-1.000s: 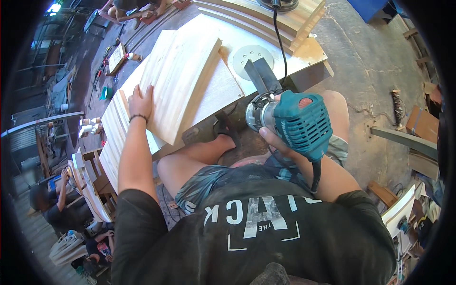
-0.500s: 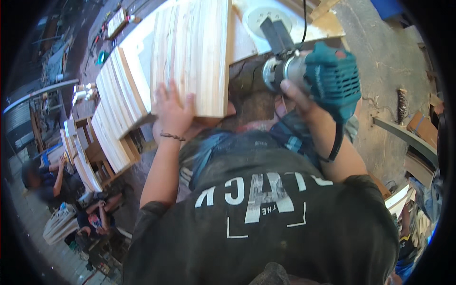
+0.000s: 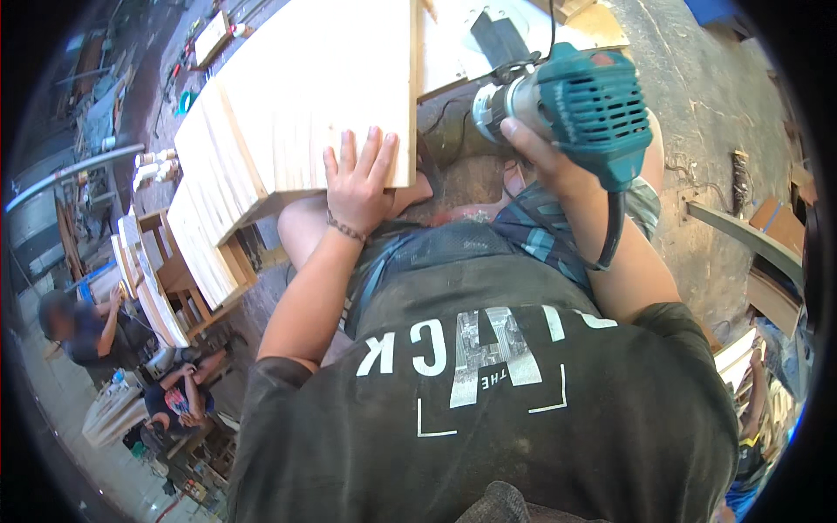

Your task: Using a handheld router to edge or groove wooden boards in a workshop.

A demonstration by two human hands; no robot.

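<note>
A pale, striped wooden board (image 3: 340,96) lies in front of me at the upper left, glaring white over much of its top. My left hand (image 3: 359,185) rests flat on its near right corner, fingers spread and pointing away. My right hand (image 3: 558,157) grips a teal trim router (image 3: 593,109) with a metal collar, held in the air right of the board. A dark flat piece (image 3: 499,39) shows at the router's far end. The router's black cord (image 3: 615,228) hangs by my right forearm. My right palm is hidden behind the tool.
More striped wooden boards (image 3: 209,240) stand left of mine. A white panel with a round disc (image 3: 514,22) lies beyond the router. At far left, two people (image 3: 96,327) are beside wooden frames (image 3: 166,270). A curved grey rail (image 3: 741,234) is on the right; another person's arm (image 3: 755,401) shows below it.
The board has shifted slightly away from me, and its top looks brighter. My left hand has moved right, toward the board's corner. The router has risen a little in the picture, still in my right hand.
</note>
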